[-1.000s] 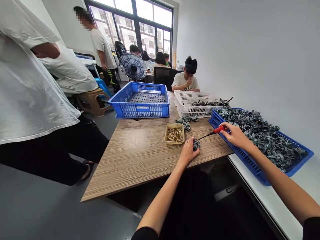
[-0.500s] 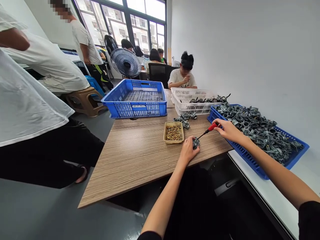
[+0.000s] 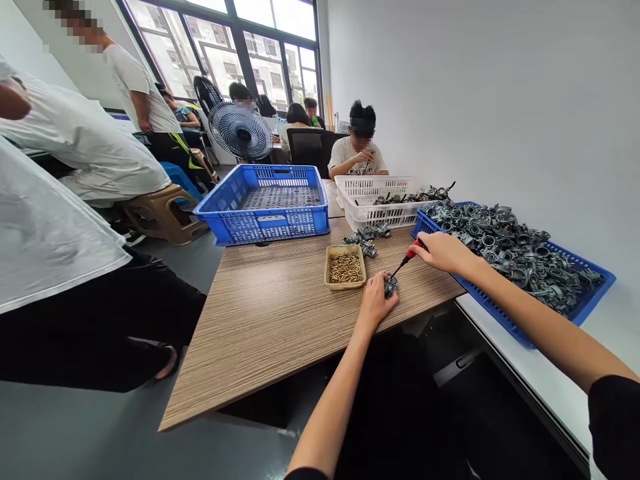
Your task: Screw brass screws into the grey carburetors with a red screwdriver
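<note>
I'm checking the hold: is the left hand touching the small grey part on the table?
Touching. The head view shows the left hand closed around the small grey part, no gap; the right hand grips the red-handled screwdriver.

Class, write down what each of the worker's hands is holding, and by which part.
The left hand grips a small grey metal part by its side on the table; the right hand holds a screwdriver by its red handle.
</note>
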`<state>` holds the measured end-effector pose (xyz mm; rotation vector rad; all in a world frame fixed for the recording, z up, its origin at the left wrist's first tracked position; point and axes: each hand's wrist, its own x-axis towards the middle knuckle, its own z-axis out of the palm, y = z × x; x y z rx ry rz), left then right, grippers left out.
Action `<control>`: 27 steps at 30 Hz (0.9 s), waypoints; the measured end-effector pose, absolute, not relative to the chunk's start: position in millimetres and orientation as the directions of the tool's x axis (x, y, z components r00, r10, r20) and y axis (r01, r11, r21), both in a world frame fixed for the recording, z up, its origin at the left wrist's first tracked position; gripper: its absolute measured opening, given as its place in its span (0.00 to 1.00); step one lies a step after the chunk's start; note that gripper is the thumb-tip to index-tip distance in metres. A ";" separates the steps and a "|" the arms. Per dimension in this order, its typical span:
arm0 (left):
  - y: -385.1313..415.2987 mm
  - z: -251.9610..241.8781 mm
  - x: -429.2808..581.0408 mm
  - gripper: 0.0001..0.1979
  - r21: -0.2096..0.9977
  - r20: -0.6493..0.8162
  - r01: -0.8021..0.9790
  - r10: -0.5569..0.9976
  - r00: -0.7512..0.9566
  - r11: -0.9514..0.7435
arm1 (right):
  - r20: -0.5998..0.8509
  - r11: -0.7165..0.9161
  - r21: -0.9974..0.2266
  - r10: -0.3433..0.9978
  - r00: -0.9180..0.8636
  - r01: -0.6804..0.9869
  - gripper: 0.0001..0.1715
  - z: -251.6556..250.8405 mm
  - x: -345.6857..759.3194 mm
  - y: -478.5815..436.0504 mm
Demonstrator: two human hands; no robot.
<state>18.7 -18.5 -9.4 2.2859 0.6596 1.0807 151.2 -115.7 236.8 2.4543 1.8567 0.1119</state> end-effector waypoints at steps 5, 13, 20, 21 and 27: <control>-18.5 -10.7 18.7 0.25 0.636 0.555 0.199 0.621 0.554 -0.746 | -0.050 -0.161 -0.020 0.986 0.160 0.987 0.14 233.1 150.5 -107.4; -18.1 -11.8 18.5 0.24 0.638 0.555 0.195 0.620 0.555 -0.745 | -0.125 -0.152 -0.048 0.981 0.145 0.987 0.09 229.2 157.0 -97.5; -18.7 -11.6 16.5 0.21 0.643 0.553 0.193 0.623 0.553 -0.741 | -0.146 -0.115 -0.178 0.985 0.090 0.977 0.07 228.6 168.8 -89.6; -18.7 -11.7 16.2 0.21 0.643 0.554 0.190 0.622 0.553 -0.741 | -0.143 -0.099 -0.198 0.987 0.071 0.975 0.06 227.7 169.9 -89.5; -18.4 -11.8 15.4 0.21 0.655 0.550 0.172 0.621 0.559 -0.735 | -0.091 -0.200 -0.025 0.976 0.197 0.979 0.12 225.1 167.2 -93.1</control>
